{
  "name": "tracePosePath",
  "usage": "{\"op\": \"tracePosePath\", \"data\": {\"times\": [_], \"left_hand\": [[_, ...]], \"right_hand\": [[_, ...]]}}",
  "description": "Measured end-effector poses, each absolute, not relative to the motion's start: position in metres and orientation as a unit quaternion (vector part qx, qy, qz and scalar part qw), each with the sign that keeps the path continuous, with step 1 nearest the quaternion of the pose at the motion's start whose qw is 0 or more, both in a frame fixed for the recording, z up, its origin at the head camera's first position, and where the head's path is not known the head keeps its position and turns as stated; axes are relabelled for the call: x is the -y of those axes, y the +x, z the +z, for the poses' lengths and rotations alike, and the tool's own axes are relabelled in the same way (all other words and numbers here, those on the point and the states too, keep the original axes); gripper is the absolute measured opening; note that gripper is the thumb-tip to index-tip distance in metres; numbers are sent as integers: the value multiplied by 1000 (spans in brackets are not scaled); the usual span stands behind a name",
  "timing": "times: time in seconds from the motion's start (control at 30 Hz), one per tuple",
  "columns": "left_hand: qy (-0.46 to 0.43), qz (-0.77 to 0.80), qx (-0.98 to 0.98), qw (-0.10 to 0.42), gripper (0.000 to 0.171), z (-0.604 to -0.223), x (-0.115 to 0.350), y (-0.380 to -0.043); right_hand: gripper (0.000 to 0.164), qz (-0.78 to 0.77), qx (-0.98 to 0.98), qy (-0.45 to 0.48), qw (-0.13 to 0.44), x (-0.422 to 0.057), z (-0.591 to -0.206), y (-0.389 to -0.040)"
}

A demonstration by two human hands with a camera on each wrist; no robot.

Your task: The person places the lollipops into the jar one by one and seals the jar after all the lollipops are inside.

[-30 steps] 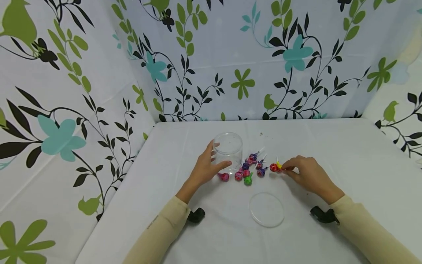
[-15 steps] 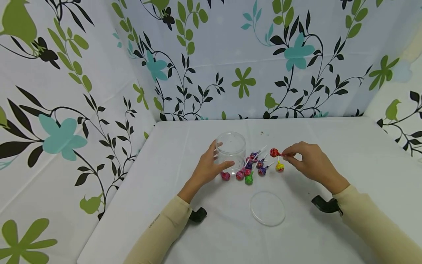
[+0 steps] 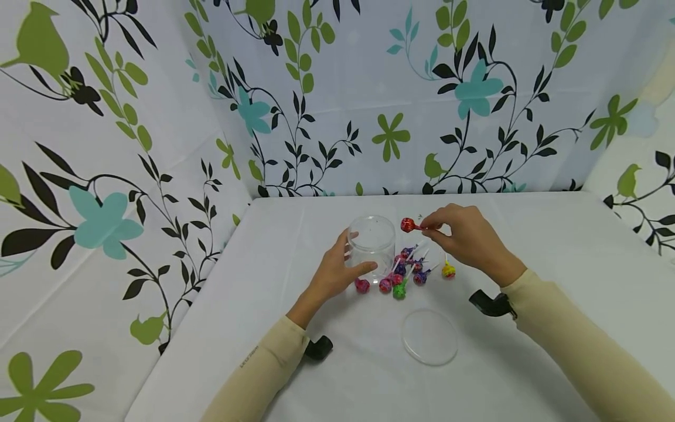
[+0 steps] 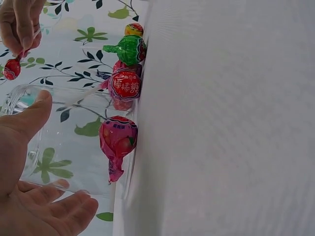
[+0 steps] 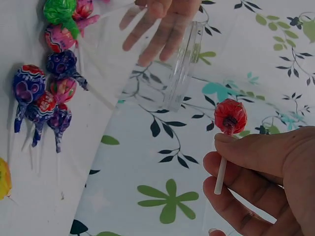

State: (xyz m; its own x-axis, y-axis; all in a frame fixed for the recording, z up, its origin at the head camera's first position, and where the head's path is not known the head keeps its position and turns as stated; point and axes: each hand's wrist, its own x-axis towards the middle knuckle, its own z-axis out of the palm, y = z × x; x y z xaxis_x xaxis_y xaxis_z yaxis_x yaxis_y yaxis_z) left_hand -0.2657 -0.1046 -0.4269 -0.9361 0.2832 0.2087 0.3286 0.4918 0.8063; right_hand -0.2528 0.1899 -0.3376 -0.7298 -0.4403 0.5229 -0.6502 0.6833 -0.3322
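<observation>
My left hand [image 3: 337, 271] holds a clear round plastic jar [image 3: 375, 249] from its left side, thumb in front and fingers behind; the jar stands upright and no candy shows inside. A red-wrapped lollipop [image 3: 408, 225] is pinched by its stick between the thumb and fingers of my right hand [image 3: 466, 237], raised just right of the jar's rim. In the right wrist view the white stick of that red lollipop [image 5: 230, 117] points down past my fingers. Beside the jar lie several wrapped lollipops, among them a green one [image 3: 399, 291] and a pink one [image 4: 119, 140].
A yellow lollipop [image 3: 448, 270] lies apart, right of the pile. Nearer to me a clear round lid [image 3: 429, 337] rests flat on the white table [image 3: 369, 381]. A patterned cloth [image 3: 327, 117] hangs behind and at the sides.
My right hand has picked up the red lollipop from beside the yellow one, lifted it and carried it left toward the jar. The left hand has kept its hold on the jar.
</observation>
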Motion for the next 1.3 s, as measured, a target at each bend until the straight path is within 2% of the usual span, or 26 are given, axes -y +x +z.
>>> {"op": "tracePosePath", "data": {"times": [0.57,1.3], "left_hand": [[-183,-459,869,18,100,-428,102,-263],[-194,-459,867,20,99,-428,103,-265]], "right_hand": [[13,227,878,361,216,-144,-334,-268],[14,149,914,340,165,-115,-336,-278]]}}
